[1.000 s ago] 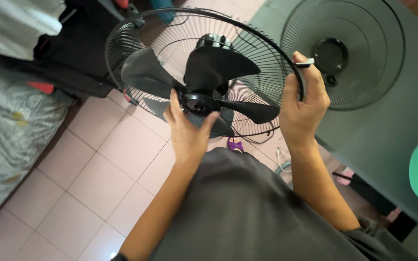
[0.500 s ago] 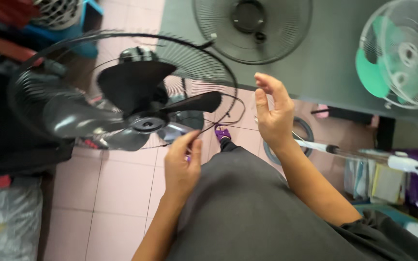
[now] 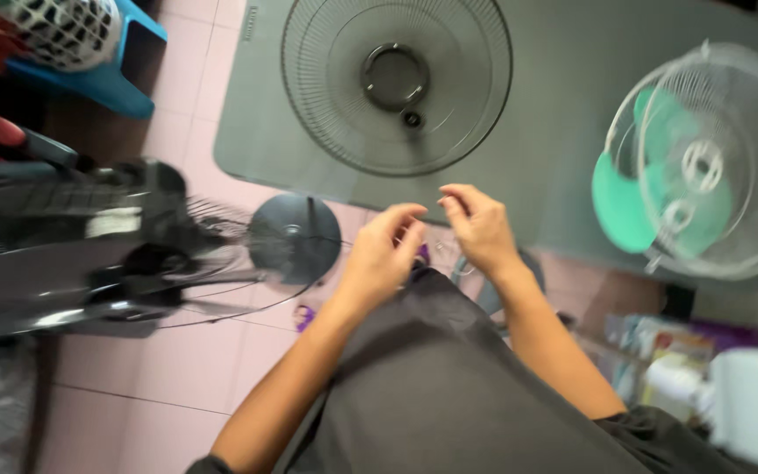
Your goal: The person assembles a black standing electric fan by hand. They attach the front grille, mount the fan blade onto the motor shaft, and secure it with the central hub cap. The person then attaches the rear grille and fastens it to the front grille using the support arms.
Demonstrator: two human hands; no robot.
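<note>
A: What is in front of me, biggest first?

B: The grey table fills the top of the view. On it lies a loose black wire fan guard, flat, and to its right a white-caged fan with green blades, lying tilted. At the left, blurred, stands the black fan with its round base on the pink tiled floor.

A: And my hands?

B: Both hover over the near edge of the table, just in front of the guard and apart from it. The left hand has its fingers curled narrow, thumb and forefinger close together as if pinching; I cannot tell whether any small part sits between them. The right hand is loosely curled, fingertips bent toward the left, and appears to hold nothing.

A: How do I handle this well?

B: My judgement: slow the head so the view sharpens, keep the pinch firm in case it holds a small part, and keep both hands over the table so anything that slips lands there rather than on the tiles. Keep my elbow clear of the black fan at the left.
</note>
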